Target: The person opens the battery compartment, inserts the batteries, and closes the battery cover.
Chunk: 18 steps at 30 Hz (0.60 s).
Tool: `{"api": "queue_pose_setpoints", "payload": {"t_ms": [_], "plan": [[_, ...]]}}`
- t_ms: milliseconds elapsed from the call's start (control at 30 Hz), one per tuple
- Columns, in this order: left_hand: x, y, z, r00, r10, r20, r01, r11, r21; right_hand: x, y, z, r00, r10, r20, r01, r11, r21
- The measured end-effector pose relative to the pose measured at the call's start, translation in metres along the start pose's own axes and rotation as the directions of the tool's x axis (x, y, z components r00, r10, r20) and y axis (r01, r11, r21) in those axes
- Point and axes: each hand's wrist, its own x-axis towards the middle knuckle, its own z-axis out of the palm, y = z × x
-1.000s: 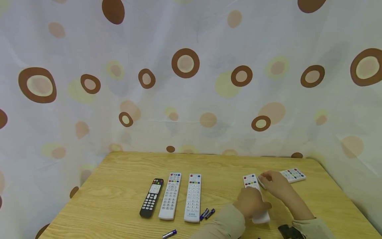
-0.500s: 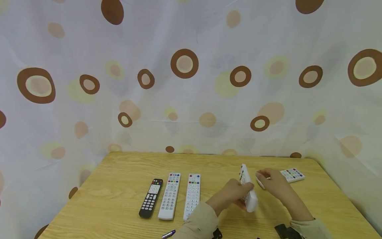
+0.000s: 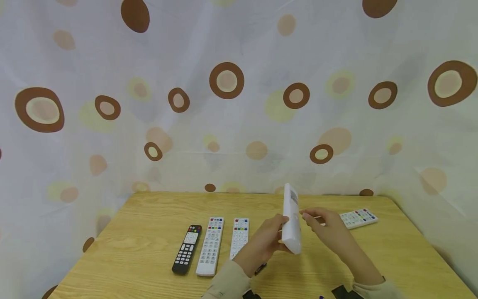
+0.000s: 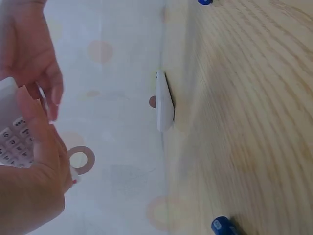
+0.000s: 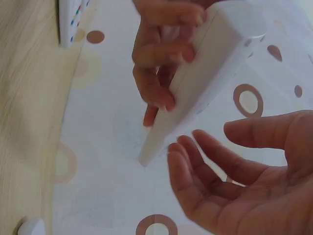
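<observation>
Gripped in the L hand (image 3: 266, 236), a white remote control (image 3: 292, 226) was up off the wooden table (image 3: 145, 232), back twd the empty R hand (image 3: 328, 229), thumb & fingertips apart: lift done, but what its back needed couldn't be told.

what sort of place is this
Perhaps an indoor workspace: a yellowish wood-grain table, a white brown-spotted sheet behind it, and slim white plastic remote controls on top.
</observation>
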Motion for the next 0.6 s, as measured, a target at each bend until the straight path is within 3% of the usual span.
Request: {"api": "queue_pose_setpoints", "payload": {"t_ms": [233, 433, 600], "plan": [[-0.009, 0.005, -0.01, 0.996, 0.069, 0.049, -0.066, 0.996, -0.061, -0.006, -0.015, 0.007, 0.99, -0.132, -0.049, 0.133, 0.991, 0.023], [-0.019, 0.011, -0.015, 0.992, 0.111, 0.054, -0.107, 0.992, -0.068, -0.006, -0.023, 0.011, 0.954, -0.3, -0.026, 0.3, 0.954, 0.001], [-0.024, 0.013, -0.021, 0.988, 0.137, 0.065, -0.134, 0.989, -0.058, -0.009, -0.027, 0.014, 0.931, -0.364, 0.022, 0.365, 0.931, -0.025]]}}
